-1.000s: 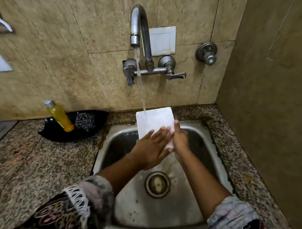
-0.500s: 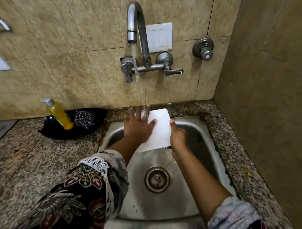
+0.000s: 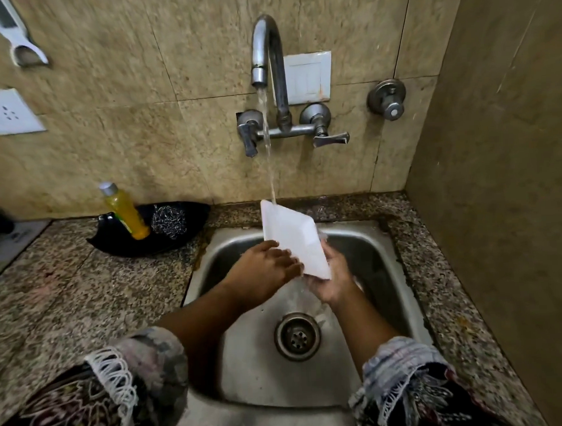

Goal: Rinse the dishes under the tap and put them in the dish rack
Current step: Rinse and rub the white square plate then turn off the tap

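While my right hand (image 3: 331, 274) grips the plate (image 3: 293, 239) from below, I'd tilt it so my flat, open left hand (image 3: 265, 270) wipes under the stream (image 3: 267, 143).

I stand at a home kitchen sink. A steel basin (image 3: 364, 261) with a round drain (image 3: 297, 336) is set into a speckled granite counter (image 3: 85, 299), in a corner of beige stone-look wall tiles (image 3: 143, 138). A wall-mounted tap (image 3: 268, 70) with two lever handles runs water. On the counter a black dish (image 3: 185, 241) holds a yellow bottle of dish soap (image 3: 126, 212) and a steel scourer (image 3: 168, 221). A white socket plate (image 3: 8, 112) sits on the wall.
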